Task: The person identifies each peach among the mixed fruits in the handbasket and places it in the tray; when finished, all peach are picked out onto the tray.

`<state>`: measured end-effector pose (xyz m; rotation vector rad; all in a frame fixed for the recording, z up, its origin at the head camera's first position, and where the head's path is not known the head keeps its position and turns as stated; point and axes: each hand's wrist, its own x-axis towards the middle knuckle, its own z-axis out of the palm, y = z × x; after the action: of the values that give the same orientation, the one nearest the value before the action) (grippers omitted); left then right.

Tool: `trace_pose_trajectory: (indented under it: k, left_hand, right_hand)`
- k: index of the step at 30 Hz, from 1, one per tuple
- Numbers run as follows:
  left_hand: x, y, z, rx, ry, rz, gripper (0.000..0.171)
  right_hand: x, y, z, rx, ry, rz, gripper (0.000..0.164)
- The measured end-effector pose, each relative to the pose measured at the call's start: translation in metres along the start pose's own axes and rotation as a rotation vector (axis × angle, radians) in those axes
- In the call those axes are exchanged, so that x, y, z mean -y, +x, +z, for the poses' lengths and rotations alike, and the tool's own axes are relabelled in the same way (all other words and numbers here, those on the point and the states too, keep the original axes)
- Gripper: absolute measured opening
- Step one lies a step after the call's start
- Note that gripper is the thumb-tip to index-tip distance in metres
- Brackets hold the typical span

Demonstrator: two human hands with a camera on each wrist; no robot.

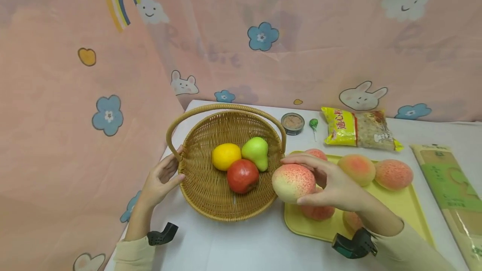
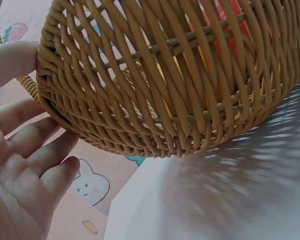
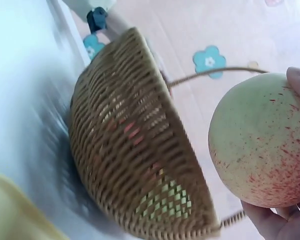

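A round wicker basket (image 1: 199, 195) with an arched handle stands on the white table, holding a yellow lemon-like fruit (image 1: 226, 157), a green pear (image 1: 256, 153) and a red round fruit (image 1: 242, 176). At the basket's left rim, my left hand (image 1: 160, 181) holds the edge between thumb and fingers; the left wrist view shows the fingertips against the weave (image 2: 140, 100). My right hand (image 1: 331, 181) grips a red-speckled, pale peach (image 1: 293, 182) just off the basket's right rim. In the right wrist view the peach (image 3: 260, 140) is above the rim, beside the handle.
Right of the basket, a yellow tray (image 1: 399, 208) carries several more peaches (image 1: 393, 175), partly hidden by my right arm. Behind are a small tin (image 1: 292, 123), a green lollipop (image 1: 314, 124) and a yellow food packet (image 1: 359, 129). A long green-and-tan packet (image 1: 448, 183) lies far right.
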<state>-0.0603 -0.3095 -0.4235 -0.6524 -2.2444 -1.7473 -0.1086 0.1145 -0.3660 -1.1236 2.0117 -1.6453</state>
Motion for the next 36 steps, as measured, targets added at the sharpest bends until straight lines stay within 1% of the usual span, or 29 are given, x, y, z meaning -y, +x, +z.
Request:
trace_pose_trajectory:
  k: [5,8,14,17,19,22,24,26,28,30,33,34,36]
  left_hand:
    - [0.0,0.0,0.0,-0.001,-0.002,0.013,0.064]
    - [0.0,0.0,0.001,0.006,0.0,0.011,0.064]
    - [0.001,-0.002,0.0,0.015,-0.008,0.006,0.065]
    - [0.001,-0.003,-0.001,0.013,-0.011,0.009,0.065]
    - [0.002,-0.003,-0.001,0.012,-0.02,0.025,0.065]
    - [0.003,-0.002,0.0,0.017,-0.029,0.043,0.064]
    - [0.003,-0.003,0.0,0.016,-0.029,0.039,0.064]
    - [0.003,-0.004,-0.001,0.014,-0.032,0.027,0.065]
    - [0.003,-0.005,-0.001,0.006,-0.029,0.017,0.065]
    - [0.003,-0.005,-0.001,0.002,-0.039,0.019,0.065]
    - [0.004,-0.005,-0.001,0.005,-0.045,0.027,0.065]
    - [0.004,-0.004,-0.001,0.009,-0.046,0.035,0.065]
    - [0.004,-0.003,-0.001,0.011,-0.051,0.027,0.065]
  right_hand:
    - [-0.007,-0.018,-0.011,-0.065,0.001,-0.009,0.073]
    - [-0.009,-0.033,-0.019,-0.118,-0.016,0.028,0.074]
    - [-0.012,-0.065,-0.035,-0.283,-0.101,0.108,0.077]
    - [-0.014,-0.083,-0.044,-0.35,-0.102,0.13,0.079]
    - [-0.015,-0.097,-0.05,-0.398,-0.119,0.145,0.079]
    - [-0.02,-0.118,-0.058,-0.46,-0.093,0.163,0.08]
    - [-0.024,-0.132,-0.061,-0.507,-0.116,0.21,0.08]
    - [-0.031,-0.145,-0.064,-0.548,-0.095,0.245,0.082]
    - [-0.038,-0.158,-0.065,-0.595,-0.155,0.33,0.082]
    - [-0.047,-0.171,-0.066,-0.621,-0.215,0.407,0.082]
    - [-0.057,-0.19,-0.068,-0.629,-0.278,0.534,0.082]
    - [-0.061,-0.195,-0.069,-0.618,-0.283,0.568,0.081]
    - [-0.068,-0.205,-0.069,-0.599,-0.291,0.655,0.082]
